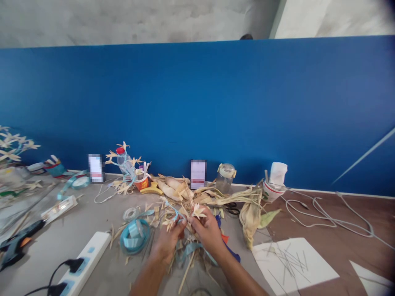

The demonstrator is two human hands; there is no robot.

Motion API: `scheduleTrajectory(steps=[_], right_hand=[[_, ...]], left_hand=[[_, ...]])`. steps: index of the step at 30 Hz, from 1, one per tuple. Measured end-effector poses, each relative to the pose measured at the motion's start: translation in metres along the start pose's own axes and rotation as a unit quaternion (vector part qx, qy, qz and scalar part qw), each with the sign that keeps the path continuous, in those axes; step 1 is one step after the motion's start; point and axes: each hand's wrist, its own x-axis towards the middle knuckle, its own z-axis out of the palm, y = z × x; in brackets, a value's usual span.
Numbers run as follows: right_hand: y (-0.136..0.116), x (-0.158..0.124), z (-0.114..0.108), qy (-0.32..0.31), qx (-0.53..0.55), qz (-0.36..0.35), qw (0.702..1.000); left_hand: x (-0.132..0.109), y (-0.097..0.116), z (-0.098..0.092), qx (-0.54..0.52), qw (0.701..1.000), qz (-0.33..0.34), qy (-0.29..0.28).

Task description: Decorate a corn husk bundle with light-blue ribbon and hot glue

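Observation:
My left hand is closed in a pinch round a blue-wrapped stem with pale petals at its ends. Close beside it, my right hand pinches a cream husk flower, its petals showing above the fingers. The fingertips of both hands nearly meet, and the flower's lower end is hidden by them. Under and around the hands lie dry husk scraps and a loose light-blue ribbon. A roll of light-blue ribbon sits to the left.
Dried corn husks lie along the blue partition, near a phone, a jar and scissors. To the left are a power strip and a glue gun. Thin wires rest on white paper at right.

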Motion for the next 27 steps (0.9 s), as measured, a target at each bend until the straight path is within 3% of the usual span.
scheduleTrajectory(steps=[5,9,12,15,20,23,27], right_hand=[[-0.001,0.008,-0.004,-0.01,0.011,0.007,1.0],[-0.011,0.014,-0.027,-0.047,-0.167,-0.011,0.985],[-0.021,0.007,-0.052,-0.088,-0.344,-0.017,0.935],[-0.025,-0.012,-0.075,-0.079,-0.488,0.022,0.869],[-0.019,-0.041,-0.084,-0.093,-0.631,0.101,0.764],[-0.014,-0.046,-0.08,-0.092,-0.662,0.112,0.735],[-0.004,-0.046,-0.08,-0.074,-0.677,0.113,0.723]], left_hand=[[0.006,-0.002,-0.005,0.012,0.999,0.0,0.04],[0.011,-0.002,-0.008,0.006,0.999,0.011,0.041],[0.013,-0.005,-0.009,-0.015,0.999,0.008,0.033],[0.013,-0.007,-0.008,-0.022,0.999,0.007,0.032],[0.012,-0.007,-0.005,-0.038,0.999,-0.005,0.018],[0.011,-0.006,-0.005,-0.046,0.999,-0.011,0.001],[0.011,-0.004,-0.005,-0.061,0.998,-0.019,-0.016]])
